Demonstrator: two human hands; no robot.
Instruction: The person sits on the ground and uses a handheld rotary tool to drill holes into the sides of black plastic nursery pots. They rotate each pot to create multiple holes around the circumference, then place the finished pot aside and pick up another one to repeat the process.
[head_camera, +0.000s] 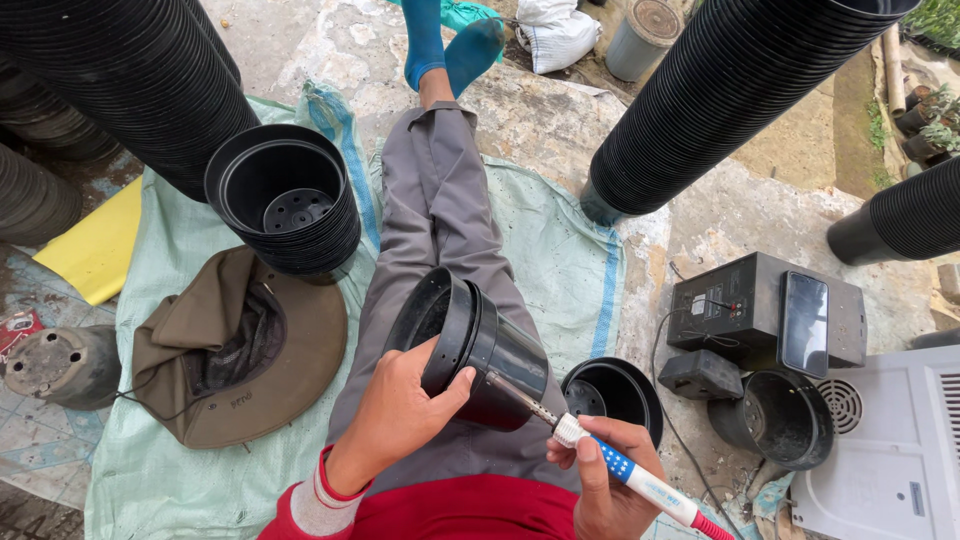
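Observation:
My left hand (400, 405) grips the rim of a black plastic pot (470, 345) that lies on its side over my lap. My right hand (603, 480) holds a white and blue soldering iron (620, 470) with a red cord end. Its metal tip touches the pot's side wall near the base. My legs in grey trousers (440, 210) stretch forward, ending in blue socks (440, 45).
A short stack of black pots (285, 200) stands at my left beside a brown hat (240, 345). One more black pot (612, 395) sits by my right hip. Tall pot stacks (730, 90) lean around me. A dark speaker box (765, 310) with a phone (805, 322) is at right.

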